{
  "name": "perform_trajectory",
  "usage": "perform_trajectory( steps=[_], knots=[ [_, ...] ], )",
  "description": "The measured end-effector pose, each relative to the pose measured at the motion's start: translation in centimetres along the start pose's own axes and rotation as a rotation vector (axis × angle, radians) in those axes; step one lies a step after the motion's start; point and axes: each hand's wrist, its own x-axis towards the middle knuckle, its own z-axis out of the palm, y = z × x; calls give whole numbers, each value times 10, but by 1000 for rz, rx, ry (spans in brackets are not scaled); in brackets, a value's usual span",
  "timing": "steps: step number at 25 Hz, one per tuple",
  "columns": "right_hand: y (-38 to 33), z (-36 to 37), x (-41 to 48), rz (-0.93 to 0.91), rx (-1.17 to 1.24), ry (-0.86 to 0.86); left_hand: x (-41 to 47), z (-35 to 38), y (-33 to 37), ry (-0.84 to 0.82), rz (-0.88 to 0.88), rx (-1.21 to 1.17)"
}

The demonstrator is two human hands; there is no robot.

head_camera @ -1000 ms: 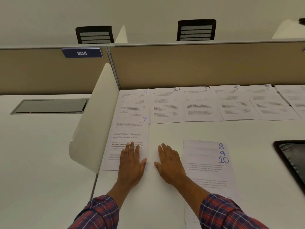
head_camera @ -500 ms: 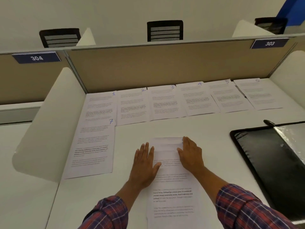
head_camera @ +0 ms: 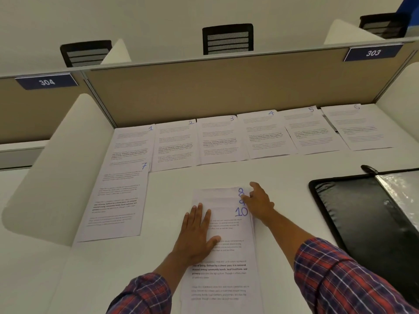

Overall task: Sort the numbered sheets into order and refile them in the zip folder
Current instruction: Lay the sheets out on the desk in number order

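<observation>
A white desk (head_camera: 172,182) carries 10 numbered sheets. Along the partition (head_camera: 204,91) at 12 o'clock, sheets 1 (head_camera: 132,143), 2 (head_camera: 174,143), 3 (head_camera: 218,139), 4 (head_camera: 265,134), 5 (head_camera: 310,130) and 6 (head_camera: 358,126) lie in a row, edges touching or slightly overlapping. Sheet 7 (head_camera: 115,200) sits at 9 o'clock, its top edge overlapping the bottom of sheet 1.

In the middle, toward 6 o'clock, lies a fanned stack of 3 sheets (head_camera: 226,268), staggered so the handwritten 8, 9 and 10 show one below the other at the top right corner.

The left hand (head_camera: 197,232) lies flat, palm down, on the left side of the stack, fingers extended and close together, thumb spread out to the right. The right hand (head_camera: 258,202) reaches to the stack's top right corner at the 8 and 9; thumb and fingertips close together at the paper's edge, index finger stretched forward, though I cannot tell whether paper is actually pinched. Both sleeves are red and blue plaid.

The black zip folder (head_camera: 353,223) lies open at 3 o'clock, well apart from the stack, with a clear plastic pocket (head_camera: 401,196) on its right side.
</observation>
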Motion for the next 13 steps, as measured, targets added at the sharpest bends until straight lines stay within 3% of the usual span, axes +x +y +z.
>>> perform_trajectory(
  steps=[7,13],
  knots=[
    [-21,-32,-7,-165,220,101,0,2,9,17,-23,-4],
    [-60,-99,-21,-412,287,334,5,3,24,7,-53,-6]
  ],
)
